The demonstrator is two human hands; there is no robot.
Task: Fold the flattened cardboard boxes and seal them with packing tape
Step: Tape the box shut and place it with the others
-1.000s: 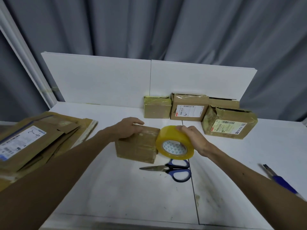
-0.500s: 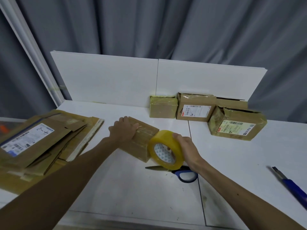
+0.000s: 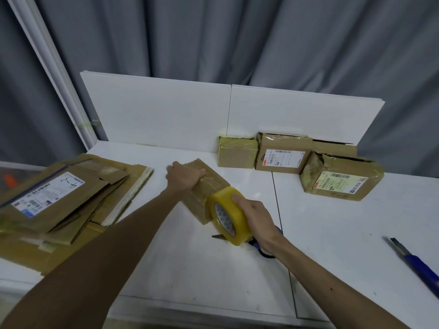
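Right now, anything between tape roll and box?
Nothing visible. The right hand holds the tape roll against the box, near end; the left hand grips the far end. Scissors lie below the roll, clear.

Hidden and cropped
Scissors (image 3: 218, 236) lie mostly behind the tape roll (image 3: 238, 224) and right hand (image 3: 255, 216); blue knife (image 3: 418, 265) runs off the edge.

Both forearms bare, reaching forward from the lower corners and converging toward centre. Left hand (image 3: 184, 178): palm down on the far end of the box (image 3: 202, 198), thumb across its top, fingers curled over the far edge. Right hand (image 3: 255, 216): gripping the tape roll (image 3: 237, 222), thumb on its outer band, fingers wrapped behind it.
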